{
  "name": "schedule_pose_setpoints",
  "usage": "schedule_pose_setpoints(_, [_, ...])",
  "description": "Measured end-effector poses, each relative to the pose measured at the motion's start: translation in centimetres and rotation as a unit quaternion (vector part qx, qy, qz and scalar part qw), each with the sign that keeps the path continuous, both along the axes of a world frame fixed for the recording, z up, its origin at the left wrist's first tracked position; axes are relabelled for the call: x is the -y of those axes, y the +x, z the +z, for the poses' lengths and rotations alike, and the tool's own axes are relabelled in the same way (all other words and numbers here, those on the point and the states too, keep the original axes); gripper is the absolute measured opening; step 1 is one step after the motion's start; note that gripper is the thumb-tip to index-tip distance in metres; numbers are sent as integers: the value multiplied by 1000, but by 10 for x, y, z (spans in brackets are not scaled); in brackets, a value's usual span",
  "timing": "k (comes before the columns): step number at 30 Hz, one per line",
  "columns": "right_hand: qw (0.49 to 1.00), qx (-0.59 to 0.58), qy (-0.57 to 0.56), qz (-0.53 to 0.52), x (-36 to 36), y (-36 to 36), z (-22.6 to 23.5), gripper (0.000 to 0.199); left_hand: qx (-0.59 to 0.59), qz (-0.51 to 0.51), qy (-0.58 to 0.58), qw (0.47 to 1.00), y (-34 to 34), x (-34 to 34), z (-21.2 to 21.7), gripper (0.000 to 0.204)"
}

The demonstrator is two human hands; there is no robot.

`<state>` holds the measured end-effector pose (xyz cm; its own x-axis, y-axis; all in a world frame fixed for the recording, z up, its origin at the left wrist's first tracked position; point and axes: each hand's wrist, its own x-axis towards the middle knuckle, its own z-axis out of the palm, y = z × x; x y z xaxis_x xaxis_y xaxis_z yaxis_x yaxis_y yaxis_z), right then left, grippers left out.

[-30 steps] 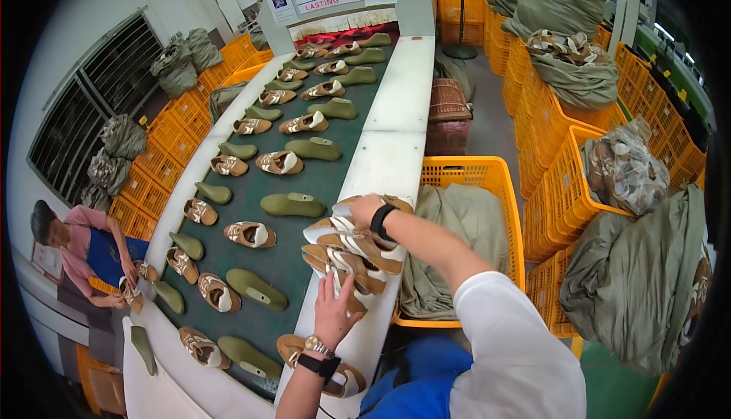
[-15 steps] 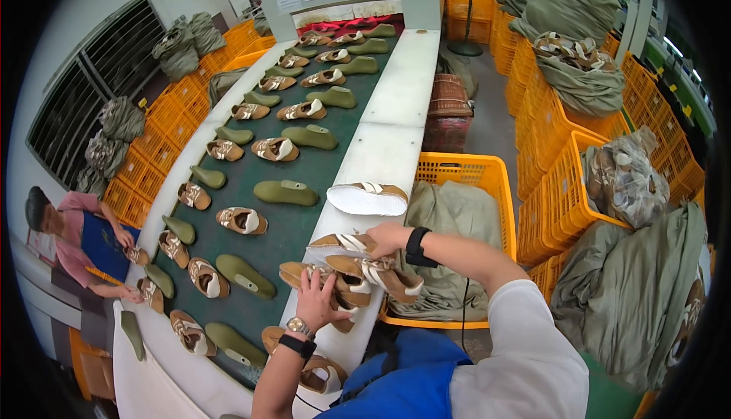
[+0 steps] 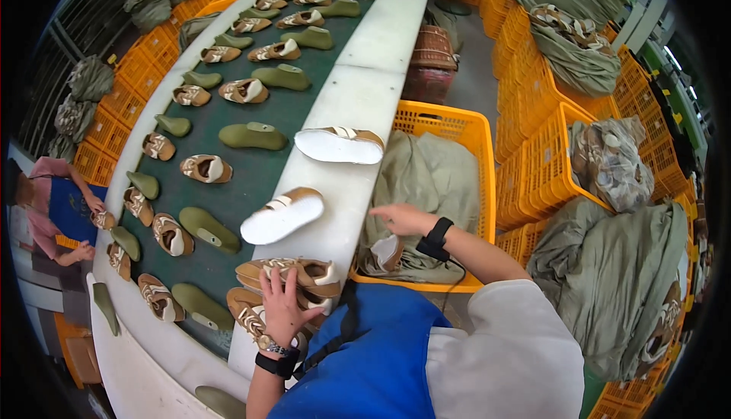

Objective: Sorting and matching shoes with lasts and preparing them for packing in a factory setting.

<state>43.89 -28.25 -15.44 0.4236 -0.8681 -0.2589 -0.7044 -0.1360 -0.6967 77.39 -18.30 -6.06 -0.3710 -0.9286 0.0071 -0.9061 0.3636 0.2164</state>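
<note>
My left hand (image 3: 282, 305) is open, its fingers spread over a pile of brown and white shoe uppers (image 3: 312, 274) on the white ledge. Over the near left part of an orange crate (image 3: 487, 167), my right hand (image 3: 401, 219) is empty, index finger stretched out. Just below it, a brown and white shoe upper (image 3: 387, 254) is on or just above the green cloth (image 3: 426, 183) in the crate. On the ledge beyond my left hand, two sneakers lie on their sides, soles toward me: a nearer sneaker (image 3: 283, 215) and a farther sneaker (image 3: 340, 145).
A green conveyor belt (image 3: 164, 190) carries rows of shoe uppers and olive shoe lasts (image 3: 253, 136). Across it, a person in an apron (image 3: 68, 209) handles an upper. Stacked orange crates (image 3: 525, 114) with cloth-covered shoes stand at the right.
My right hand has moved off the shoes on the ledge to over the crate, where a shoe upper now shows. My left hand stays on the pile. The view has shifted.
</note>
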Motion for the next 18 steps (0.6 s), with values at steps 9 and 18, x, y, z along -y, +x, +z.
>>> schedule_pose_setpoints(9, [978, -114, 159, 74, -81, -10, -69, 52, -1, -31, 14, 999, 2, 17, 7, 80])
schedule_pose_setpoints(18, [749, 284, 510, -313, -137, -71, -85, 42, -21, -37, -1, 999, 45, 165, -24, 57])
